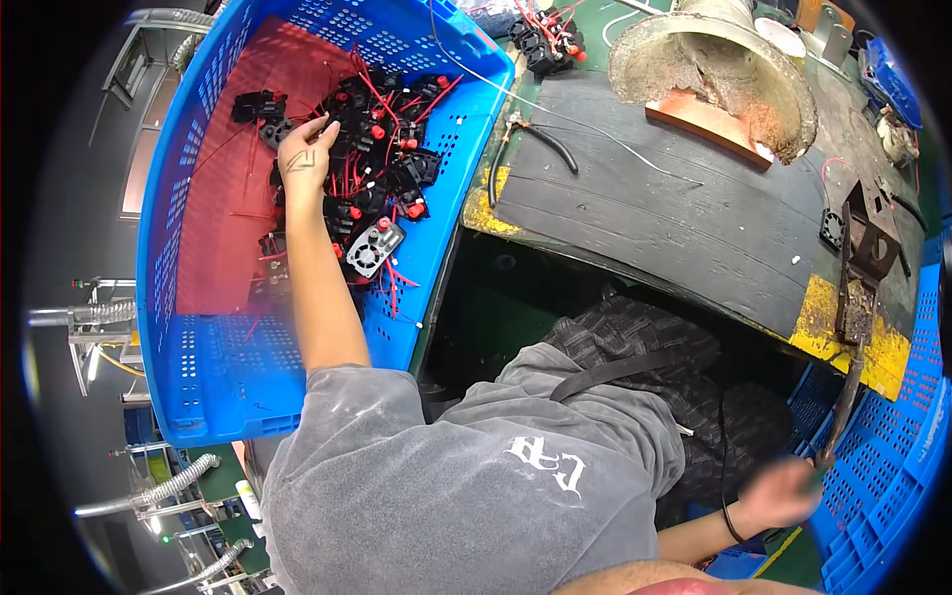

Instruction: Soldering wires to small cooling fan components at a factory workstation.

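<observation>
Black bench mat [654, 198] bare; left hand [302, 154] in blue crate [198, 367].

My left hand [305, 149] reaches into the blue crate [188, 327], upper left, fingertips on the fans [382, 139]. My right hand [783, 493], lower right, grips a lever [843, 397].

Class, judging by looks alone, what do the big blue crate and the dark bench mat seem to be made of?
Blue crate: likely moulded plastic, slightly glossy, with regular perforated walls. Bench mat: probably rubber, matt black, ribbed and scuffed, its edge curling.
</observation>
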`<act>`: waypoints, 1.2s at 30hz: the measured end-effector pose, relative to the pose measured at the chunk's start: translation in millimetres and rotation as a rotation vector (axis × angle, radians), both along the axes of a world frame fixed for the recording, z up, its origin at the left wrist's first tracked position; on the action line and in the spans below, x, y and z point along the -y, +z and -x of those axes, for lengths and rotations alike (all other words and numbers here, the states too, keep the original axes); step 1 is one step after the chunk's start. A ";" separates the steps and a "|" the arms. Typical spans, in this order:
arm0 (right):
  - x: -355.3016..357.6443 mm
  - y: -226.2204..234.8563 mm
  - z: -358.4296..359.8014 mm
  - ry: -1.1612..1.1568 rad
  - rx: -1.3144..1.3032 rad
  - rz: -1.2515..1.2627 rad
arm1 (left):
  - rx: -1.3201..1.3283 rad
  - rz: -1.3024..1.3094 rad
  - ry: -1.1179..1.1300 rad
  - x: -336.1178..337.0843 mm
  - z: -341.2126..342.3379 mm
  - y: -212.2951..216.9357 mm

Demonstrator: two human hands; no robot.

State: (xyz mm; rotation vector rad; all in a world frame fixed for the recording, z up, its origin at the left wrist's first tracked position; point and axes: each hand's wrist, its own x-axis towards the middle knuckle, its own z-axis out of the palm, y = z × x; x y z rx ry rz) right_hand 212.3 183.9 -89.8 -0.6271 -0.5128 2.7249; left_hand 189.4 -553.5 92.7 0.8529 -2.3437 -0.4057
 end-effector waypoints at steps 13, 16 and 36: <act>10.6 9.8 19.1 0.099 -0.057 -0.047 | -0.999 -0.512 -0.308 -44.4 4.7 37.2; 6.1 9.8 15.1 0.099 -0.075 -0.069 | -0.953 -0.723 -0.472 -90.5 21.3 36.8; 13.2 25.0 -3.5 -0.011 -0.087 -0.100 | -0.285 -0.783 -1.355 -306.5 140.2 -63.4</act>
